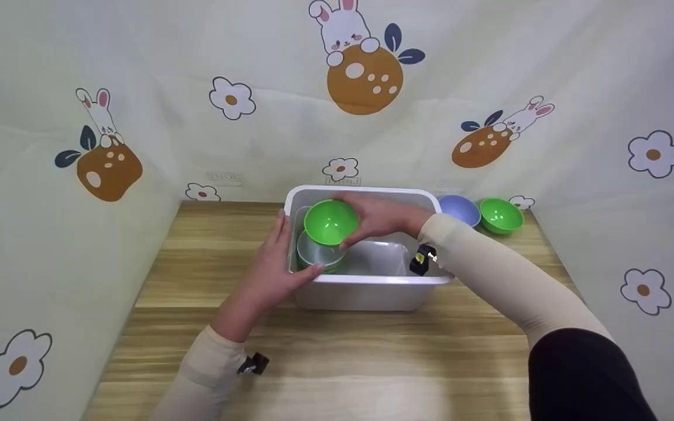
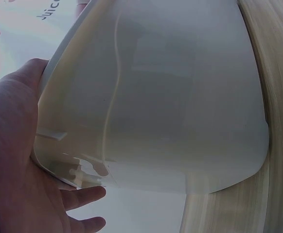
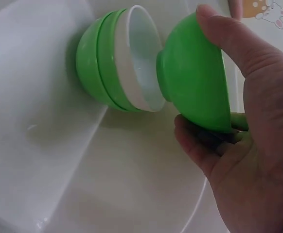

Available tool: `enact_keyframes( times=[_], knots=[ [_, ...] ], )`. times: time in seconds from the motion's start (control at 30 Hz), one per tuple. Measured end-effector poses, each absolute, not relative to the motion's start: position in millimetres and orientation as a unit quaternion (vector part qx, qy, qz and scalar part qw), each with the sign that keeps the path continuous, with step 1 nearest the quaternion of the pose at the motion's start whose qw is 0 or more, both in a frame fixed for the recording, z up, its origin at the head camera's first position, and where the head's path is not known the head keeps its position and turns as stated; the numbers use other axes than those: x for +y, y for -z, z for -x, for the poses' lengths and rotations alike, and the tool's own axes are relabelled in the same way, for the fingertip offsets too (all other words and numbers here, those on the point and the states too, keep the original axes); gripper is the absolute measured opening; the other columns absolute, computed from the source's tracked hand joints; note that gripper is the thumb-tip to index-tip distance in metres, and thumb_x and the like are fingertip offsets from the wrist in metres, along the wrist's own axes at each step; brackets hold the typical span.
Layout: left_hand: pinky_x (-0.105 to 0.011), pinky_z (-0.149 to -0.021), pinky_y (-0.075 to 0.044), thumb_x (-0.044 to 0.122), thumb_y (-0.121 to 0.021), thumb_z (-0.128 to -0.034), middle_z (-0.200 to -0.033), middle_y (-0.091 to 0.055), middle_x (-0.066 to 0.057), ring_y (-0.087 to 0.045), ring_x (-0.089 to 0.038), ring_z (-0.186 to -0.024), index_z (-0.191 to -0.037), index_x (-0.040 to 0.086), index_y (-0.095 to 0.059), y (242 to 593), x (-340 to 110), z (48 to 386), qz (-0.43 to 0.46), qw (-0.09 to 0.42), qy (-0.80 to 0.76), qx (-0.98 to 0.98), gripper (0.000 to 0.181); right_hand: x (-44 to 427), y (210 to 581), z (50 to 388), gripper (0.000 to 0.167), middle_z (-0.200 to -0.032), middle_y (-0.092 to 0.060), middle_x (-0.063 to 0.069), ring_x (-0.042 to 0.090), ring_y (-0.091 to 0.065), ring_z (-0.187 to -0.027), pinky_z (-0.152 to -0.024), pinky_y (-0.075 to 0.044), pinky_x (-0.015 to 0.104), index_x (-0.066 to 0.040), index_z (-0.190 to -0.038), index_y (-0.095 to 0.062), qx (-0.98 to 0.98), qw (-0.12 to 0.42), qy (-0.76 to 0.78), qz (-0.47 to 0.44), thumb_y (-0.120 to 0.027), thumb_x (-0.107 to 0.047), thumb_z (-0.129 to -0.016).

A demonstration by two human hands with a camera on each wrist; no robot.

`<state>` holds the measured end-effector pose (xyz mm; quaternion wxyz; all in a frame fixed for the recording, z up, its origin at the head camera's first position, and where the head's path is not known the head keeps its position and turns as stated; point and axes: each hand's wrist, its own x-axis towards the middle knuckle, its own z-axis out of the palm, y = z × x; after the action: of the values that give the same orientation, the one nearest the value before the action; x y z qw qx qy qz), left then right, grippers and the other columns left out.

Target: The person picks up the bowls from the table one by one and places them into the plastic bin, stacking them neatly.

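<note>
My right hand [image 1: 375,215] grips a green bowl [image 3: 195,73] by its side, thumb and fingers on opposite sides of its rim. The bowl hangs just above a stack of bowls inside the white bin [image 1: 372,295]. A white bowl [image 3: 139,63] tops that stack, with green bowls [image 3: 90,63] under it. At the bin's near left corner, my left hand [image 1: 270,263] holds the rim. Its thumb lies over the near edge, and its fingers extend along the outside of the left wall.
Behind the bin's right side, a blue bowl [image 1: 460,210] and another green bowl [image 1: 501,216] stand on the wooden table [image 1: 337,362]. A patterned cloth [image 1: 267,140] with rabbits and flowers rises at the back and sides.
</note>
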<state>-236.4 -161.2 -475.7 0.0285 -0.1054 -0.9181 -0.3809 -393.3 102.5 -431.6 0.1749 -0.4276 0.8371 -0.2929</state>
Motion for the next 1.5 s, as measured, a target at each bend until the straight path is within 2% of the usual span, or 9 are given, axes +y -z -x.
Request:
enact_keyframes(
  times=[0.13, 0.43, 0.6, 0.83, 1.03, 1.3, 1.5],
  knots=[
    [-0.07, -0.125, -0.031, 0.083, -0.075, -0.086, -0.186, 0.008, 0.0, -0.021, -0.05, -0.165, -0.179, 0.012, -0.006, 474.0, -160.4, 234.6, 0.099, 0.022, 0.383, -0.918, 0.136, 98.3, 437.5, 393.0, 0.111, -0.151, -0.06, 0.009, 0.024, -0.057, -0.138, -0.122, -0.044, 0.044, -0.005, -0.166, -0.042, 0.834, 0.167, 0.293, 0.437, -0.103, -0.034, -0.078],
    [-0.072, -0.123, -0.032, 0.087, -0.074, -0.0838, -0.186, 0.008, -0.002, -0.021, -0.052, -0.164, -0.179, 0.014, -0.006, 475.0, -159.9, 235.4, 0.098, 0.028, 0.38, -0.919, 0.138, 92.6, 446.7, 391.0, 0.113, -0.146, -0.06, 0.004, 0.02, -0.059, -0.132, -0.115, -0.05, 0.042, -0.011, -0.165, -0.043, 0.862, 0.145, 0.236, 0.424, -0.098, -0.057, -0.078],
    [-0.071, -0.123, -0.034, 0.086, -0.075, -0.0838, -0.186, 0.006, -0.003, -0.024, -0.052, -0.163, -0.179, 0.014, -0.007, 476.9, -159.7, 237.0, 0.099, 0.034, 0.381, -0.919, 0.137, 90.3, 450.1, 390.5, 0.115, -0.143, -0.063, 0.005, 0.02, -0.061, -0.129, -0.114, -0.051, 0.041, -0.008, -0.165, -0.042, 0.874, 0.133, 0.188, 0.428, -0.093, -0.067, -0.08],
    [-0.071, -0.122, -0.036, 0.083, -0.077, -0.0837, -0.186, 0.005, -0.002, -0.025, -0.052, -0.163, -0.179, 0.016, -0.007, 476.7, -160.0, 237.3, 0.1, 0.039, 0.385, -0.917, 0.136, 85.8, 457.3, 391.6, 0.11, -0.139, -0.064, 0.006, 0.021, -0.061, -0.126, -0.113, -0.051, 0.04, -0.005, -0.161, -0.046, 0.87, 0.131, 0.174, 0.441, -0.092, -0.067, -0.081],
    [-0.072, -0.124, -0.032, 0.066, -0.082, -0.091, -0.186, 0.004, -0.005, -0.025, -0.052, -0.163, -0.179, 0.01, -0.008, 476.3, -159.7, 236.9, 0.111, 0.042, 0.385, -0.915, 0.128, 81.8, 463.3, 390.2, 0.109, -0.144, -0.062, 0.009, 0.023, -0.058, -0.131, -0.117, -0.047, 0.04, -0.002, -0.162, -0.045, 0.867, 0.14, 0.174, 0.446, -0.093, -0.062, -0.083],
    [-0.073, -0.124, -0.032, 0.078, -0.076, -0.0889, -0.186, 0.008, -0.001, -0.024, -0.051, -0.163, -0.179, 0.011, -0.006, 477.0, -160.3, 236.8, 0.105, 0.033, 0.371, -0.922, 0.132, 79.8, 470.5, 389.0, 0.11, -0.145, -0.06, 0.011, 0.023, -0.059, -0.129, -0.114, -0.049, 0.038, -0.001, -0.162, -0.042, 0.869, 0.138, 0.169, 0.443, -0.092, -0.062, -0.085],
    [-0.073, -0.123, -0.031, 0.08, -0.077, -0.0873, -0.186, 0.009, 0.001, -0.022, -0.051, -0.164, -0.179, 0.013, -0.006, 476.5, -159.4, 236.6, 0.097, 0.029, 0.376, -0.921, 0.133, 79.9, 472.9, 388.7, 0.113, -0.15, -0.056, 0.013, 0.025, -0.057, -0.134, -0.118, -0.048, 0.04, -0.002, -0.165, -0.038, 0.872, 0.139, 0.154, 0.443, -0.089, -0.065, -0.087]
  ],
)
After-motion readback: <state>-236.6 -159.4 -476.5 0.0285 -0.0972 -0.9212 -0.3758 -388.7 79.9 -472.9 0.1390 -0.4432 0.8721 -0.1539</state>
